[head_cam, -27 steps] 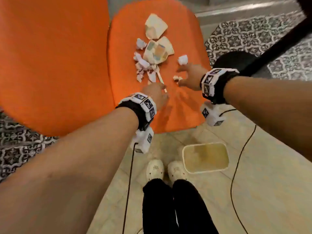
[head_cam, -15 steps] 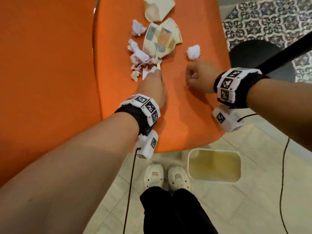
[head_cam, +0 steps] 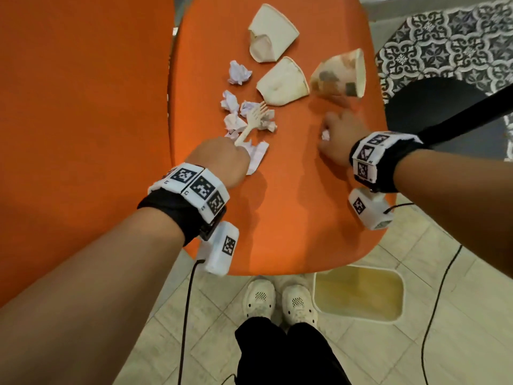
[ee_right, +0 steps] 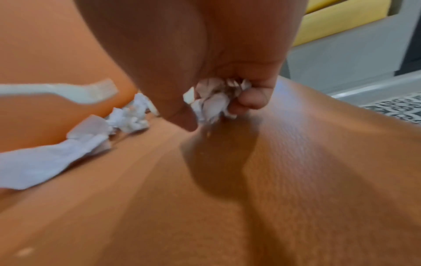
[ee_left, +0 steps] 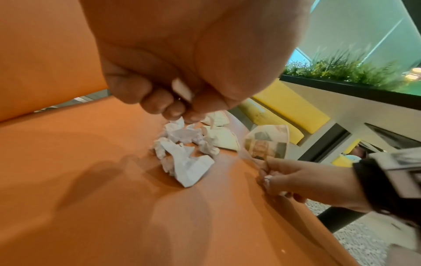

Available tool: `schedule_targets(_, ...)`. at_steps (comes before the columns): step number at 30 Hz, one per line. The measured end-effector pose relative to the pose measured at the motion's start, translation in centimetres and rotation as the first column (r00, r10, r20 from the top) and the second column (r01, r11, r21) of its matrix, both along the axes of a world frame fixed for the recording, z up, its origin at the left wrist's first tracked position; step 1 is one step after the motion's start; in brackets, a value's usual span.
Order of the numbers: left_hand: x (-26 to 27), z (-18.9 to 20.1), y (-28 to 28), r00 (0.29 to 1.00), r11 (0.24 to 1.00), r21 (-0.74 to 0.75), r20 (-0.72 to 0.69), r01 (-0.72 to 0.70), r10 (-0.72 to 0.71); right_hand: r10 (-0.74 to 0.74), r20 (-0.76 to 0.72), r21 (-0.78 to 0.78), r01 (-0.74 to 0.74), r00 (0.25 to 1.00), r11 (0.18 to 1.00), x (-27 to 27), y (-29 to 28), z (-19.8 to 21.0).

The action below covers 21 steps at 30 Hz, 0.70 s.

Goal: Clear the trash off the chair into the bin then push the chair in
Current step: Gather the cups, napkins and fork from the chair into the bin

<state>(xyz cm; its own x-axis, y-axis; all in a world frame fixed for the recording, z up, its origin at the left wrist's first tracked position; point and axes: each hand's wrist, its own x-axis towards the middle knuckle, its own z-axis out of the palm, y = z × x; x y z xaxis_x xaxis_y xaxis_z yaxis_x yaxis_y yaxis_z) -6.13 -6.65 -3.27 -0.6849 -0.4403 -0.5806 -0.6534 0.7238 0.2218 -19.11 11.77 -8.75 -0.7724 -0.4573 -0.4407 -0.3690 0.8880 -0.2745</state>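
It looks like a cafe or eating place. Past the right hand [ee_left: 303, 181] are yellow bench seats [ee_left: 289, 106] and a box of green plants [ee_left: 346, 70]. Under the hands is a patterned tile floor [head_cam: 444, 37].

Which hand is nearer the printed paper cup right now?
Right. The right hand, gripping crumpled paper, sits just below the printed cup; the left hand, holding the fork, is farther off, across the seat.

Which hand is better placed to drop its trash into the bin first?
Probably the right hand. It already grips crumpled paper, and the bin stands below on its side. The left hand holds a fork.
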Motion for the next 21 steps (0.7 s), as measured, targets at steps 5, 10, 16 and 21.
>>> schedule_targets(5,-0.3,-1.9,0.0,0.976,0.998,-0.053,-0.219,-0.022,0.010,0.204,0.082,-0.075,-0.198,0.976,0.977,0.4,-1.6,4.1)
schedule_targets(10,-0.4,-4.6,1.3,0.984,0.994,-0.086,-0.158,0.063,-0.076,-0.084,-0.172,-0.313,0.026,0.981,0.949,-5.1,-3.2,6.1)
schedule_targets(16,-0.4,-4.3,0.5,0.947,0.999,0.025,-0.317,-0.045,0.051,-0.342,-0.108,-0.286,0.300,0.933,0.910,-6.7,-2.1,1.5)
schedule_targets(21,-1.0,-3.2,-0.6,0.923,0.995,0.073,-0.376,-0.062,0.085,-0.382,0.026,-0.015,0.383,0.924,0.924,-6.6,-0.3,-1.0)
